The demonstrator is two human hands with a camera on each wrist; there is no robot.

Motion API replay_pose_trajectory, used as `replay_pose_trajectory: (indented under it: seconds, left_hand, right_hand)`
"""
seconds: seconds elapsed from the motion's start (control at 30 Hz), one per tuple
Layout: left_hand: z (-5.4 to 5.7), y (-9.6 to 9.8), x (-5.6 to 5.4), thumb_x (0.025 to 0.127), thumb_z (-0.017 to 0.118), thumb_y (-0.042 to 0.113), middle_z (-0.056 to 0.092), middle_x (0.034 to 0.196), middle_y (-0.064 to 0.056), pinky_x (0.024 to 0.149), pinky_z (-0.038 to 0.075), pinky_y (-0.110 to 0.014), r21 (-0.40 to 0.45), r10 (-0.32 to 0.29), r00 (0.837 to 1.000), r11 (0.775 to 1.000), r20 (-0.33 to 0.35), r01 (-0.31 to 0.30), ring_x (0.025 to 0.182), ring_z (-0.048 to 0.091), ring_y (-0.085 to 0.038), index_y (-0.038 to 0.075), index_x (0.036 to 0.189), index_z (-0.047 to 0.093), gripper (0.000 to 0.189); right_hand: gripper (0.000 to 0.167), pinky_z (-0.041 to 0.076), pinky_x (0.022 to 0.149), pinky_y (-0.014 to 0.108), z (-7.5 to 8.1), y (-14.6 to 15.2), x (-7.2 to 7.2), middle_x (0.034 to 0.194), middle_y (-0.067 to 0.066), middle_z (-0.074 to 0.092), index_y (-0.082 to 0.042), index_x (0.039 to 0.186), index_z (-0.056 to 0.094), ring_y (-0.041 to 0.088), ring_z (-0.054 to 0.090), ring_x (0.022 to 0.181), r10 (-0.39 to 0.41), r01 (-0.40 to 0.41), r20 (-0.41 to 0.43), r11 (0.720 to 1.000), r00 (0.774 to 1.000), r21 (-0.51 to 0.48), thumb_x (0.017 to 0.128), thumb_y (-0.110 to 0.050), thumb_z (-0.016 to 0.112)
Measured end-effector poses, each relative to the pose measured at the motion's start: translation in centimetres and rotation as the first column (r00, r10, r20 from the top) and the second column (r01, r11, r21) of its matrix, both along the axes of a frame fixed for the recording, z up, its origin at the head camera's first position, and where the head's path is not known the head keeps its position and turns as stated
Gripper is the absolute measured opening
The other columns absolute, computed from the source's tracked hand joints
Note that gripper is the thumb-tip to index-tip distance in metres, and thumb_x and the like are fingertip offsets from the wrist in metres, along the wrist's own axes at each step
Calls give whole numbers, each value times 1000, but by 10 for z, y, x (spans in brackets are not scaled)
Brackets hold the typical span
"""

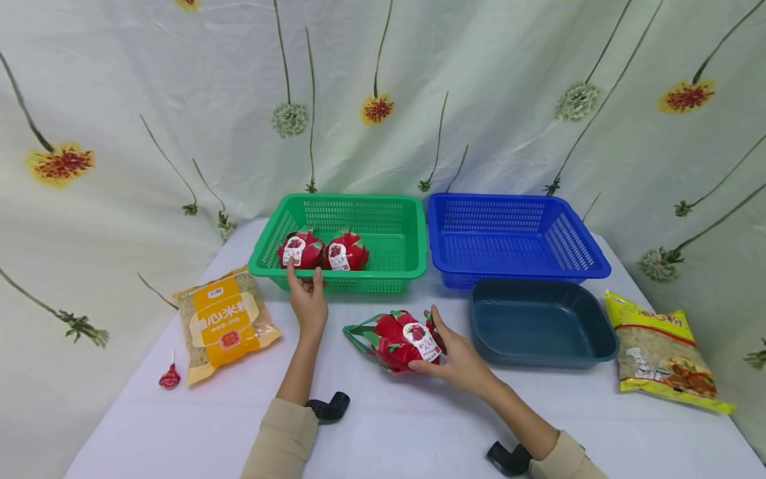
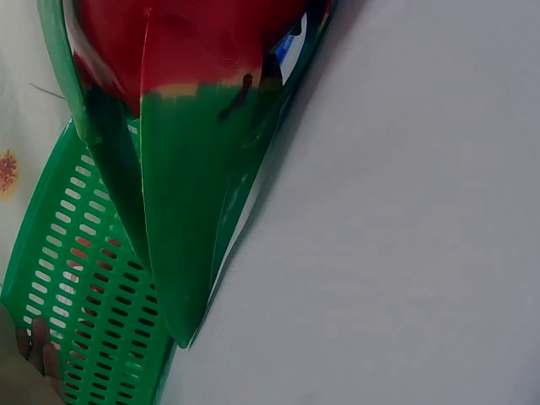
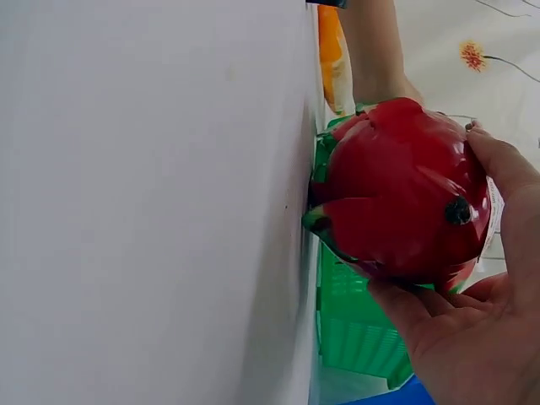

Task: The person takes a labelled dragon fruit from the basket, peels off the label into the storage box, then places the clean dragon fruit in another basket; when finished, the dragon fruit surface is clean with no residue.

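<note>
A red dragon fruit [image 1: 397,340] with green leaf tips and a white label lies in front of the baskets. My right hand [image 1: 457,356] grips its right end, thumb on the near side and fingers round the far side. In the right wrist view, thumb and fingers span the dragon fruit [image 3: 405,194]. My left hand [image 1: 308,303] is at the front wall of the green basket [image 1: 389,274], index finger and thumb extended up to the rim, other fingers bent. Two more labelled dragon fruits, one left [image 1: 308,253] and one right [image 1: 354,251], sit inside this basket.
Right of the green basket stands a blue basket [image 1: 514,271], with a dark teal tub [image 1: 541,359] before it. A yellow-topped bag [image 1: 664,356] lies far right. At left are an orange-and-clear bag [image 1: 230,326] and a red lollipop [image 1: 170,378]. A flowered cloth hangs behind.
</note>
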State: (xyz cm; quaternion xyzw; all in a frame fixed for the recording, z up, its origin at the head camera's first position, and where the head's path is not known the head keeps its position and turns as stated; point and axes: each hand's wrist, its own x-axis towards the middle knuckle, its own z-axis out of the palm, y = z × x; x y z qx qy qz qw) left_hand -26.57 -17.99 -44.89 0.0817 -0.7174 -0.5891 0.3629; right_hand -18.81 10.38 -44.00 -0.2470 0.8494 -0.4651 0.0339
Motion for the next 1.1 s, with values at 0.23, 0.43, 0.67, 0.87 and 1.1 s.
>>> replay_pose_trajectory:
  seconds: [0.23, 0.43, 0.67, 0.87, 1.1]
  left_hand:
    - [-1, 1, 0, 94, 51, 36, 56, 88, -12, 61, 42, -14, 2, -1, 1000, 1000, 6, 1, 71, 52, -8, 10, 146, 19, 66]
    - [1, 2, 0, 93, 52, 37, 56, 91, -11, 62, 42, -14, 22, -15, 1000, 1000, -3, 15, 72, 52, -10, 10, 146, 20, 68]
    - [6, 0, 4, 93, 53, 34, 56, 98, -13, 65, 44, -14, 58, -37, 998, 998, 56, 34, 80, 57, -23, 13, 146, 20, 65]
    - [19, 3, 22, 96, 47, 32, 51, 77, -6, 57, 41, -19, 1, 101, 983, 995, 153, -102, 62, 53, -20, 16, 139, 31, 49]
    - [36, 10, 48, 87, 64, 15, 58, 79, -5, 66, 44, -26, -344, -237, 969, 917, -70, 199, 71, 53, -15, 6, 128, 44, 47]
  right_hand:
    - [103, 44, 91, 41, 1, 0, 3, 142, 16, 36, -6, 148, 12, 30, 42, 125, -15, 19, -50, 997, 999, 68, 74, -43, 74]
    - [102, 41, 95, 42, 0, 1, 3, 141, 11, 39, -16, 149, 12, 28, 47, 121, -49, 52, -29, 991, 998, 122, 73, -50, 72]
    - [86, 51, 79, 29, -5, 1, -3, 142, 10, 38, -14, 146, 25, 24, 57, 106, 9, -11, -30, 997, 1000, -77, 78, -33, 73]
    - [84, 51, 79, 32, -9, 1, -7, 143, 11, 36, -13, 144, 33, 30, 52, 114, 47, -40, 22, 969, 999, -244, 72, -9, 78]
    - [82, 51, 81, 36, 16, 3, 3, 141, 18, 38, -2, 142, 34, 35, 45, 121, 134, -138, -34, 963, 990, -231, 72, -4, 77]
